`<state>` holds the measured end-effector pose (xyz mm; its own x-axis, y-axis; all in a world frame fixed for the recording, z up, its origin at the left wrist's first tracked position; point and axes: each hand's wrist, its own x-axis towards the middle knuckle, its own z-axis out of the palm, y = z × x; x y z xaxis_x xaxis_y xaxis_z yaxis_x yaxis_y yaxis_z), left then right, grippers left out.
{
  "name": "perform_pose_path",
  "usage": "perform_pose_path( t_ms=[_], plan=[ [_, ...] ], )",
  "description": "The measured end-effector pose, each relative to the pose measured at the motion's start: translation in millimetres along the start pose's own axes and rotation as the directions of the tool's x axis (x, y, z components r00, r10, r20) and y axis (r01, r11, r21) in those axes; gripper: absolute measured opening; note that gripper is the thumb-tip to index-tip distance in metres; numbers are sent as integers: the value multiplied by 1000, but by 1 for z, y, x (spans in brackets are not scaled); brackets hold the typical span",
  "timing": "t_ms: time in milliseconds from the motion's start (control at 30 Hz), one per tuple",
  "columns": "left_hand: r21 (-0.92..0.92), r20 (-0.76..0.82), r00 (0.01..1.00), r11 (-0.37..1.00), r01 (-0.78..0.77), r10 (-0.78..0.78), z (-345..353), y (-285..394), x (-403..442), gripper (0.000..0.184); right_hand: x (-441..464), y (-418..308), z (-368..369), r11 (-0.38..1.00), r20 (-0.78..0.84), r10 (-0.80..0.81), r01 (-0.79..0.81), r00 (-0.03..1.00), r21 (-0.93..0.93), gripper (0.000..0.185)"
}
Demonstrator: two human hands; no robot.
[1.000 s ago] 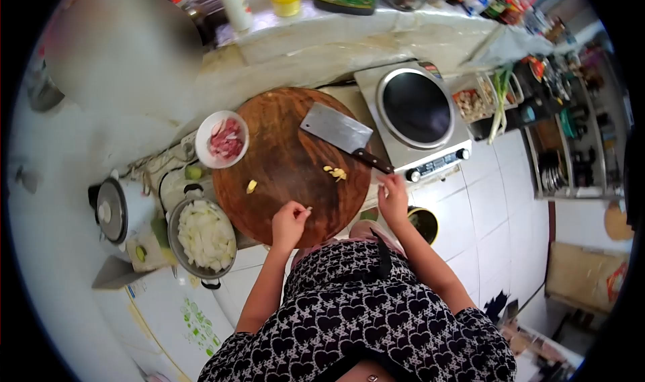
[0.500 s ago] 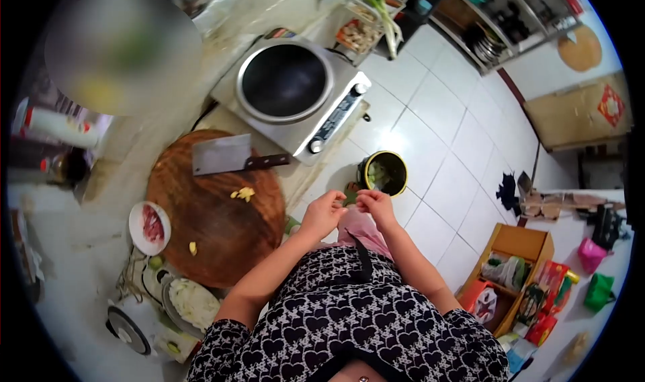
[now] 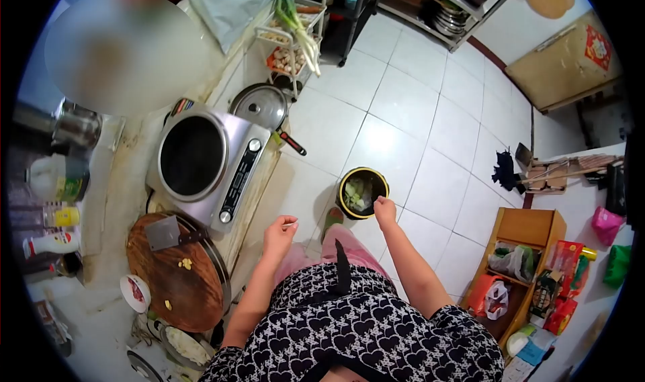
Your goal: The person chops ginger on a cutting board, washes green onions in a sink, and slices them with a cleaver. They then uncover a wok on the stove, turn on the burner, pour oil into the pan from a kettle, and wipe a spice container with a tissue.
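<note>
My left hand [image 3: 277, 237] is raised in front of my apron, its fingers pinched around a small pale piece [image 3: 289, 225] too small to name. My right hand [image 3: 385, 211] is closed at the right rim of a dark bin [image 3: 340, 192] with a yellow edge; what it holds, if anything, is hidden. Green and pale vegetable scraps [image 3: 359, 192] lie inside the bin. Left of my left hand, a round wooden chopping board [image 3: 201, 288] carries a cleaver [image 3: 163, 233] and small yellow pieces [image 3: 185, 264].
An induction cooker [image 3: 232, 174] stands on the counter beyond the board. Near it are a lidded pan [image 3: 259, 106] and a rack [image 3: 295, 36] with spring onions and garlic. A bowl of meat [image 3: 136, 293] sits beside the board. A wooden cabinet [image 3: 531, 217] stands right.
My hands, close together before, have moved apart: the left toward the counter, the right to the bin's rim. The view has shifted, showing more of the counter's far end.
</note>
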<state>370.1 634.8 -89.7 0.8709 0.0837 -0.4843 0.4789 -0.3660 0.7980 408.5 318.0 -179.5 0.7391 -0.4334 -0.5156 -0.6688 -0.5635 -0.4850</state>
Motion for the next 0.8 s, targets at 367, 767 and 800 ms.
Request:
perform_pose_path(
  t_ms=[367, 767, 800],
  plan=[
    [37, 150, 981, 991, -130, 123, 38, 68, 84, 19, 67, 21, 13, 937, -95, 52, -16, 994, 350, 17],
    [57, 261, 945, 974, -218, 196, 11, 185, 222, 22, 106, -80, -14, 789, 170, 48, -142, 984, 597, 15],
    [51, 252, 949, 976, -210, 190, 8, 188, 233, 22, 111, -92, -13, 789, 168, 47, -139, 985, 599, 15]
  ],
)
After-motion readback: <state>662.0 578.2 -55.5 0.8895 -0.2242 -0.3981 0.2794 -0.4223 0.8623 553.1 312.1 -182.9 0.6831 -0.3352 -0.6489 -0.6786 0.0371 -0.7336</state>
